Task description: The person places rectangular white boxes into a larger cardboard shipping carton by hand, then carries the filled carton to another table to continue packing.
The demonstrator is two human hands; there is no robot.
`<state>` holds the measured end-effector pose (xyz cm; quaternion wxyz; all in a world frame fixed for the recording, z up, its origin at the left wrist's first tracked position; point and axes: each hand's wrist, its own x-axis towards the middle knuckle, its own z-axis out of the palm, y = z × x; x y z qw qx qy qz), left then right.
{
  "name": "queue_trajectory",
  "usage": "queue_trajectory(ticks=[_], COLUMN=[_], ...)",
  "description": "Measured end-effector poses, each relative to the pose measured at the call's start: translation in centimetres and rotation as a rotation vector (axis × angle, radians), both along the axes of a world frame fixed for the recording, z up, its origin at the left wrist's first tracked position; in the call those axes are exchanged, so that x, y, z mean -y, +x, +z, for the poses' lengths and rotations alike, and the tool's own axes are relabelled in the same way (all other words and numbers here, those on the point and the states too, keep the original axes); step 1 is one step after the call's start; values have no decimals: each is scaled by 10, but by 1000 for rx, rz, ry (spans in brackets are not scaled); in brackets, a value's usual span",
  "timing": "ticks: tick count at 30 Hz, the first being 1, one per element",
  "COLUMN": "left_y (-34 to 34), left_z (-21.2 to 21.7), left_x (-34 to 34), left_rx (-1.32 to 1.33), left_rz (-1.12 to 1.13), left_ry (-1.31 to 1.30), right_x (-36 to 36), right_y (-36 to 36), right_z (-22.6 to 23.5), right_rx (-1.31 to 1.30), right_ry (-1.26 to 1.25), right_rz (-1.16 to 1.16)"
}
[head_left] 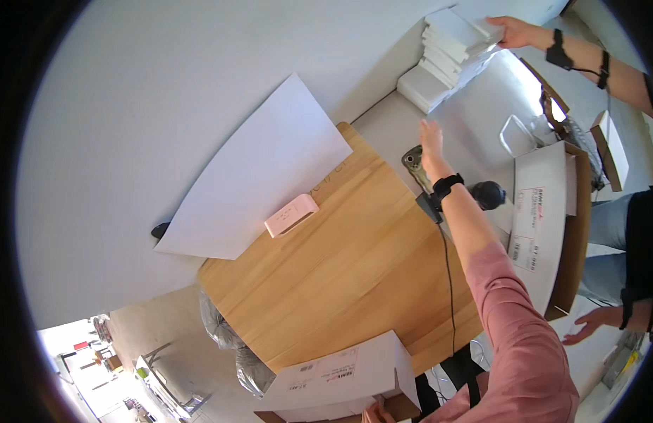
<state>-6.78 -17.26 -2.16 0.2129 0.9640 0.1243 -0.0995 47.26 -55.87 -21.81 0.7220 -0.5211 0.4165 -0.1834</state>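
Note:
My right arm, in a pink sleeve, reaches across the wooden table. My right hand [432,146] is open, fingers stretched out and seen from the side. A fish-shaped pouch [412,159] lies right beside it; I cannot tell if they touch. At the lower edge, my left hand [376,413] is at the opening of a white carton [340,374]; the frame cuts it off and its grip is unclear. At the upper right, another person's hand [511,32] touches a stack of flat white boxes [450,53].
A pink power strip [291,215] and a leaning white board [263,169] stand along the wooden table's [326,282] far edge. A second white carton [538,218] and a dark round object [488,195] are to the right. A black cable [450,282] crosses the tabletop. The other person's second hand [594,324] hangs lower right.

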Motion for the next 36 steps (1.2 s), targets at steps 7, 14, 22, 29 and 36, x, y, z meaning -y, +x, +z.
queue_trajectory(ticks=[7,14,22,29,36], left_y=[-42,52,37,61,-7], left_z=[-26,41,33,39,-3], left_x=[-29,-1,-3,4,-13], left_rx=[-177,-294,-237,-316,-193], left_rz=[185,-108,-92,-95,-5], left_ry=[-145,-165,-32,-130,-105], right_x=[34,39,43,72,53], right_y=[30,56,66,67,59], right_z=[-28,8,29,7,13], right_rx=[-15,-85,-10,231,375], right_ry=[-219,-73,-29,275,370], right_rz=[-89,-70,-258,-282,-429])
